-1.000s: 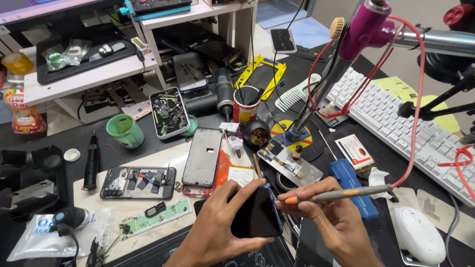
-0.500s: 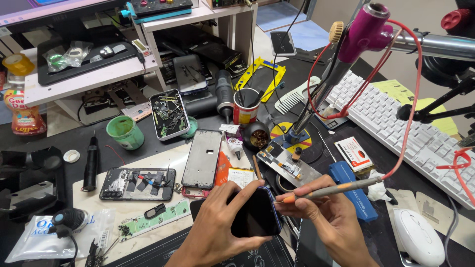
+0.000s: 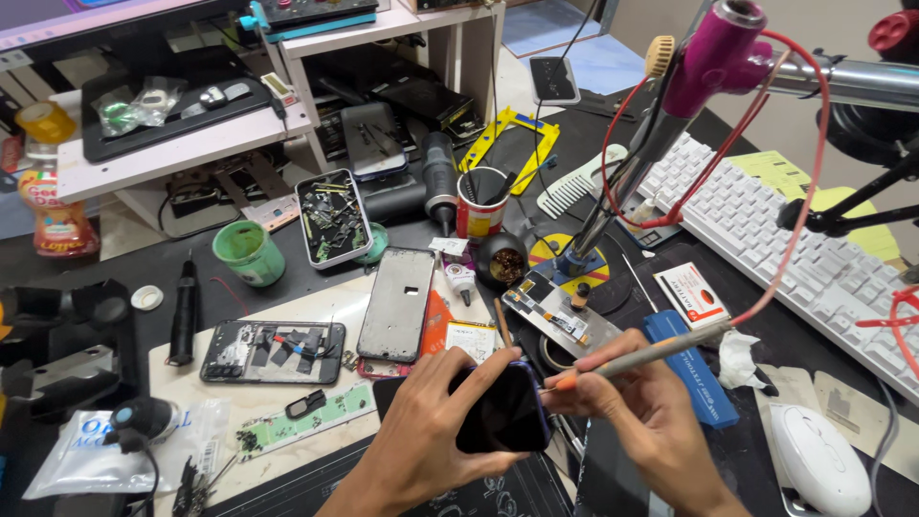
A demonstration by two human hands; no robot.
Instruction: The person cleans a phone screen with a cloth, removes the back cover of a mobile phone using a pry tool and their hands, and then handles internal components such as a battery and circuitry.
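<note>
While the left hand (image 3: 431,431) is cradling a dark phone (image 3: 500,421) over the cluttered bench (image 3: 756,335), its grip closed around the edges, the right hand (image 3: 643,412) is pinching a grey soldering iron (image 3: 637,359) like a pen, its orange tip touching the phone's upper right edge. Just beyond them, an opened phone frame (image 3: 397,302) and a blue box (image 3: 694,369) are lying.

Bright, even overhead light, soft short shadows under clutter; mild glare on the white keyboard (image 3: 795,239) and the dark phone (image 3: 503,412) screen; focus sharp centrally, wide-angle stretching and slight softness at frame edges.
</note>
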